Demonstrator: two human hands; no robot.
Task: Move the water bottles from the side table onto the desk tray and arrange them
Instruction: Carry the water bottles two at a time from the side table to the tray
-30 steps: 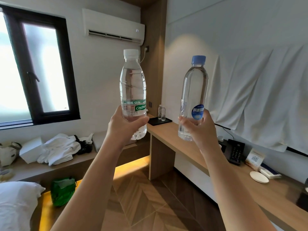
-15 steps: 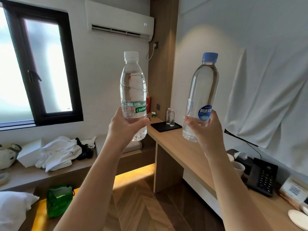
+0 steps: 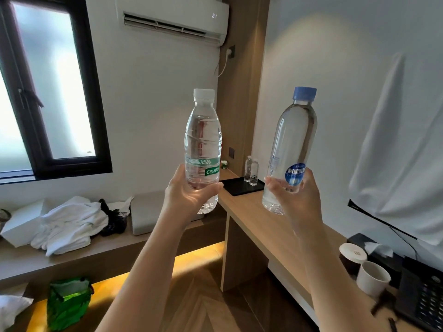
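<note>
A long wooden desk (image 3: 259, 226) is seen along the right wall, below a draped white sheet (image 3: 402, 140). To the left, a lower bench (image 3: 28, 257) is strewn with crumpled white cloths (image 3: 69, 219).

Two water bottles are held up in the air in front of the desk, well apart and clear of every surface. The white-capped bottle (image 3: 202, 140), green-labelled and upright, is grasped low by the left hand (image 3: 189, 195): the thumb is wrapped across its near side, while the fingers are curled behind and mostly hidden. The blue-capped bottle (image 3: 294, 135) is leaned with its cap to the right and is grasped near its round blue label by the right hand (image 3: 297, 195). One digit tip is shown at the bottle's left edge; the others are hidden.

At the desk's far end a black tray (image 3: 237, 185) is laid flat. Two small bottles (image 3: 251, 168) are stood upright on its far right part, just beside each other; whether they touch cannot be told.

At the lower right, a dark telephone (image 3: 424, 300) is blurred and cut off by the frame edge.
</note>
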